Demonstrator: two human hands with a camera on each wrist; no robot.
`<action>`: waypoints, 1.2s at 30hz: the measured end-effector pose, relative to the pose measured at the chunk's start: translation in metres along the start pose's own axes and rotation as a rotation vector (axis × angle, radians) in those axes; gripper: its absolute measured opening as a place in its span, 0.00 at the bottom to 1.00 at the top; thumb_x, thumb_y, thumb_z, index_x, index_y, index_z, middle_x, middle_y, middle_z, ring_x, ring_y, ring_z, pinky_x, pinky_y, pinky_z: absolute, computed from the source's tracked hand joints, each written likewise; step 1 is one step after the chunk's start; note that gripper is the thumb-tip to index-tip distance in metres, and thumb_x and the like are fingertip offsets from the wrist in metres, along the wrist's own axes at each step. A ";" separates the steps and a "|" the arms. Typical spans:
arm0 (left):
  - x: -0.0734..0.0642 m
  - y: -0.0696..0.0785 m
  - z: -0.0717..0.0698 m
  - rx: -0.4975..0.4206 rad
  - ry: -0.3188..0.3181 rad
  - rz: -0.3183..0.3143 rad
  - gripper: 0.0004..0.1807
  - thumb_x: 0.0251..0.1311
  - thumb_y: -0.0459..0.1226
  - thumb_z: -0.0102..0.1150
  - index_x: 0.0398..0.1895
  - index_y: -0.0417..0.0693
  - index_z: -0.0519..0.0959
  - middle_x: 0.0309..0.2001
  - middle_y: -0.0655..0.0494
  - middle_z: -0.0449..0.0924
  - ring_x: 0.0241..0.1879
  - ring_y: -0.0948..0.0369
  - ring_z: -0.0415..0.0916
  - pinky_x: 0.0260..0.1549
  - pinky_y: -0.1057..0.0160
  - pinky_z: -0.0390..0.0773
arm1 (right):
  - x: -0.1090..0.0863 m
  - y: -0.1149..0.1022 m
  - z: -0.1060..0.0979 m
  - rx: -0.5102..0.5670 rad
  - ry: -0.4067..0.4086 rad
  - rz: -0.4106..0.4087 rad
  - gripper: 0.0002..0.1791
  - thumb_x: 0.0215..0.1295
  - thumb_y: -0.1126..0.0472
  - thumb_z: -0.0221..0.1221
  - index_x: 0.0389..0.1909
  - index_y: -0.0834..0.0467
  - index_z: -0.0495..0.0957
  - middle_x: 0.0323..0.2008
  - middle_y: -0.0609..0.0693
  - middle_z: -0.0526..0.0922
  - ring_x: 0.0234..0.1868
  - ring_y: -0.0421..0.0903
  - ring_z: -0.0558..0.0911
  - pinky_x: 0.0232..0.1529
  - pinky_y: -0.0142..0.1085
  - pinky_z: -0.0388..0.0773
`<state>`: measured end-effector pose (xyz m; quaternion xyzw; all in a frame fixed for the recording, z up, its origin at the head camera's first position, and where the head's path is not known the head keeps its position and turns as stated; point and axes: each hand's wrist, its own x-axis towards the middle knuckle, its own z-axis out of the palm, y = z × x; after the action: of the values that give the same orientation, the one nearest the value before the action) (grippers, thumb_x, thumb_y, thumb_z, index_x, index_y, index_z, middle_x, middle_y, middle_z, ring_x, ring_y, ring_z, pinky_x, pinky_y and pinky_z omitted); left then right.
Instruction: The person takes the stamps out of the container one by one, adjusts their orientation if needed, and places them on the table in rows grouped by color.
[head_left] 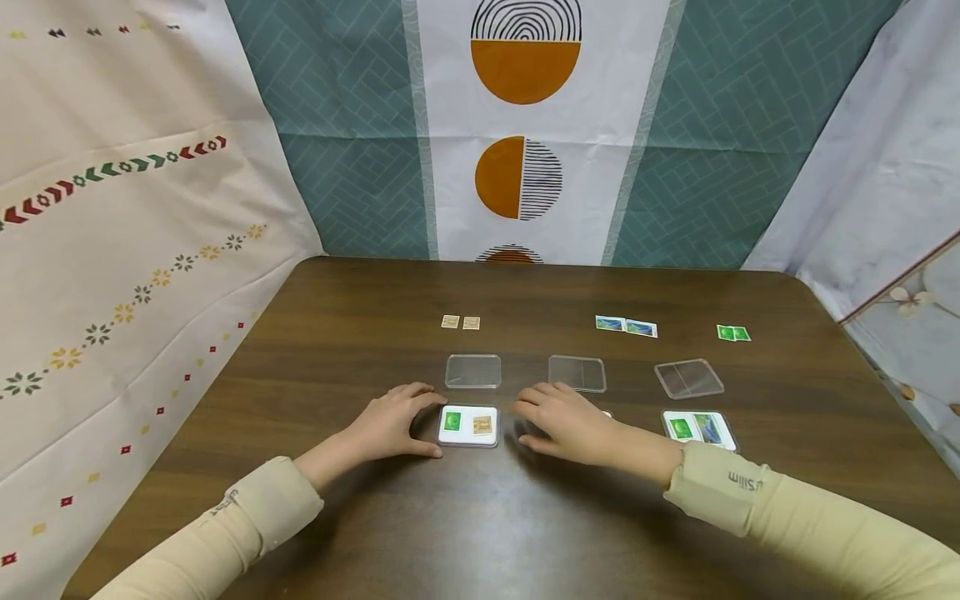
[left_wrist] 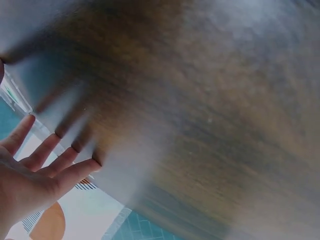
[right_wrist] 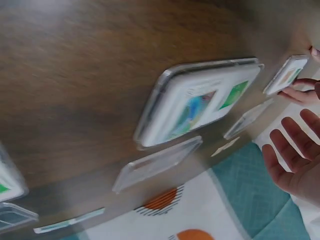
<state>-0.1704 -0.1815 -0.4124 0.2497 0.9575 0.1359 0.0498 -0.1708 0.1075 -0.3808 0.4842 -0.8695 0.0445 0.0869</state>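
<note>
A clear-edged flat case (head_left: 467, 442) lies on the table between both hands, with a green stamp (head_left: 452, 421) and a tan stamp (head_left: 482, 425) on its white insert. My left hand (head_left: 390, 425) is at the case's left side, thumb and fingertips right at its corners, fingers spread and fairly straight. To the right of that case, my right hand (head_left: 566, 423) hovers palm down with loosely bent fingers and nothing in them. A second case (right_wrist: 200, 105) with a blue and a green stamp shows in the right wrist view; my right hand and forearm mostly hide it in the head view.
Three clear lids, left (head_left: 472, 372), middle (head_left: 577, 373) and right (head_left: 689, 379), lie behind the cases. A third case (head_left: 700, 430) is near the right sleeve. Farther back are tan stamps (head_left: 471, 323), blue stamps (head_left: 641, 329) and green stamps (head_left: 726, 332) on the wooden table (head_left: 360, 333).
</note>
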 end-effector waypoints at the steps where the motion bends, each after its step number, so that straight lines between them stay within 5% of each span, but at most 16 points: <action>1: 0.000 0.000 0.000 0.000 0.001 0.000 0.40 0.39 0.58 0.72 0.58 0.54 0.74 0.59 0.45 0.72 0.59 0.44 0.69 0.44 0.38 0.73 | 0.003 -0.001 0.001 -0.007 -0.007 0.003 0.20 0.58 0.53 0.63 0.49 0.57 0.77 0.45 0.49 0.81 0.48 0.48 0.78 0.49 0.44 0.75; 15: 0.004 0.002 -0.003 0.014 0.003 -0.002 0.39 0.37 0.57 0.73 0.56 0.53 0.75 0.55 0.48 0.73 0.55 0.47 0.71 0.40 0.40 0.75 | 0.047 -0.016 0.004 0.050 -0.006 0.025 0.16 0.59 0.53 0.63 0.46 0.55 0.78 0.42 0.47 0.81 0.43 0.46 0.79 0.43 0.41 0.75; 36: 0.003 0.007 0.001 -0.019 0.028 -0.009 0.37 0.40 0.56 0.72 0.56 0.53 0.75 0.58 0.46 0.72 0.56 0.43 0.70 0.40 0.38 0.75 | 0.067 -0.029 0.023 0.215 -0.083 0.208 0.16 0.59 0.54 0.62 0.47 0.53 0.79 0.45 0.47 0.81 0.47 0.48 0.80 0.48 0.44 0.75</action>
<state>-0.1702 -0.1740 -0.4114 0.2430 0.9578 0.1482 0.0394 -0.1826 0.0326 -0.3909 0.3993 -0.9081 0.1260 -0.0064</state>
